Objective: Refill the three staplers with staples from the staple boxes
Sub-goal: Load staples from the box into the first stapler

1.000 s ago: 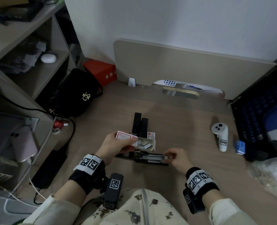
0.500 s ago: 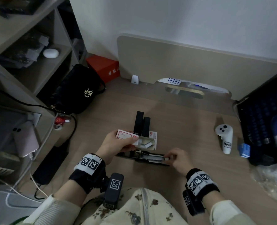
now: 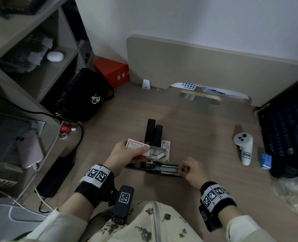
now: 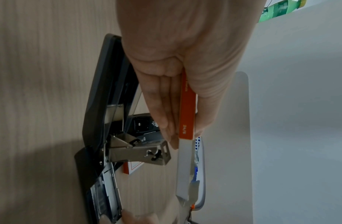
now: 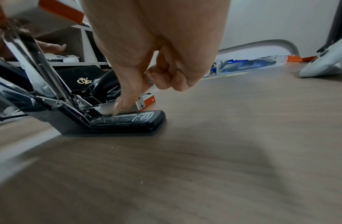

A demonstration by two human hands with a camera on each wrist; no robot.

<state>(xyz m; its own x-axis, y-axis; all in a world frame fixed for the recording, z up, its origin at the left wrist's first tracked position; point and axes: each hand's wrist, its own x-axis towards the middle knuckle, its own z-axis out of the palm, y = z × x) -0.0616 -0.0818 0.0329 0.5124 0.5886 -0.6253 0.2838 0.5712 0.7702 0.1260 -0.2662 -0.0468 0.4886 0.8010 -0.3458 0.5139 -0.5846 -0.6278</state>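
A black stapler (image 3: 155,169) lies swung open on the desk in front of me, its metal magazine (image 4: 135,153) bared. My right hand (image 3: 182,169) pinches the magazine's front end; thumb tip on the rail (image 5: 120,106), other fingers curled. My left hand (image 3: 137,149) holds a white and orange staple box (image 3: 132,144) just above the stapler (image 4: 101,106). The box's drawer (image 3: 157,152) is slid out toward the right with staple strips in it. Two more black staplers (image 3: 150,131) (image 3: 158,135) stand behind, beside a second staple box (image 3: 166,143).
A black handbag (image 3: 85,98) and a red box (image 3: 111,70) sit at the back left beside a shelf unit (image 3: 31,70). A white controller (image 3: 244,145), a small blue box (image 3: 265,160) and a dark crate (image 3: 284,133) lie to the right.
Both hands keep the same holds and places. Only my head view has shifted slightly.
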